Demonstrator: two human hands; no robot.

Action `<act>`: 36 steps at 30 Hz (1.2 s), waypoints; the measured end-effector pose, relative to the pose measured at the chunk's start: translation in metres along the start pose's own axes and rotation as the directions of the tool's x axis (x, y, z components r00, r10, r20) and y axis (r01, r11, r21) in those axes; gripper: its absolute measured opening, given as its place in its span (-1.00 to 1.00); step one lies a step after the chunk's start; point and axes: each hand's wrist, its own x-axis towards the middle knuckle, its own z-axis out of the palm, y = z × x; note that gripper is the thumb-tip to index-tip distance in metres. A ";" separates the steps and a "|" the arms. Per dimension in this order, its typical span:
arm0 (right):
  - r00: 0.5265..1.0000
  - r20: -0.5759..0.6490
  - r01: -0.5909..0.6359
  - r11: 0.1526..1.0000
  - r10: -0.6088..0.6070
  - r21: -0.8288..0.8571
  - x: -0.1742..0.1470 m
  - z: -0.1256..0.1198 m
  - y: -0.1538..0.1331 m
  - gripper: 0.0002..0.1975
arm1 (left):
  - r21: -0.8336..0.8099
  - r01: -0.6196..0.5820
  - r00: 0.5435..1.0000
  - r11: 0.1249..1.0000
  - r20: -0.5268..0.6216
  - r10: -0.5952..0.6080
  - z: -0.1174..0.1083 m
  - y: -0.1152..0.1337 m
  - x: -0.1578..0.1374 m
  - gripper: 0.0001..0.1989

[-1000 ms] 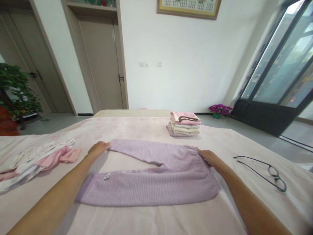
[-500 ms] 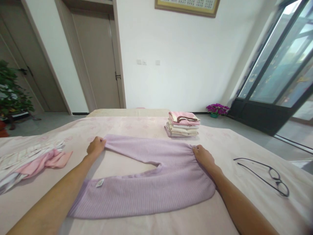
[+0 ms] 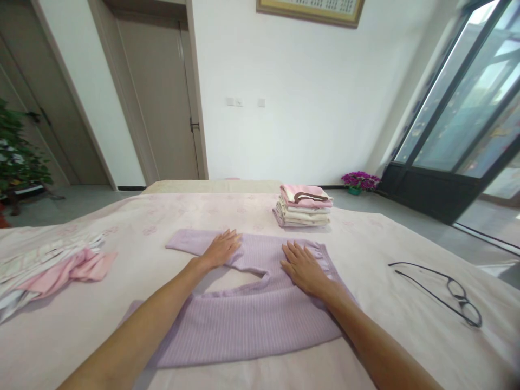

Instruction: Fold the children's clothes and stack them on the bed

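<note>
Pink sheet [image 3: 365, 233]. Pants [image 3: 244, 325] flat on it, waist to right, legs left. Loose clothes [image 3: 69, 271] at left; folded stack [image 3: 304, 211] just beyond pants. Left hand [image 3: 222, 249] palm down on far leg, grip spread. Right hand [image 3: 304, 268] likewise, near waist. Glasses [image 3: 462, 300] at right, temples unfolded.

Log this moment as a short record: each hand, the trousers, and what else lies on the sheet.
Left hand: open, palm down on the far trouser leg
Right hand: open, palm down near the waistband
Trousers: purple, laid out, legs apart and pointing left
Folded stack: beyond the trousers, pink item on top
Loose clothes: rumpled heap at left
Glasses: at right, arms unfolded
Sheet: pale pink, under everything listed
</note>
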 end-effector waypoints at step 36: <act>0.868 -0.024 0.472 0.810 -0.496 0.349 -0.088 -0.086 -0.134 -0.86 | -0.213 0.185 0.979 0.959 0.126 -0.161 -0.063 0.043 -0.129 -0.76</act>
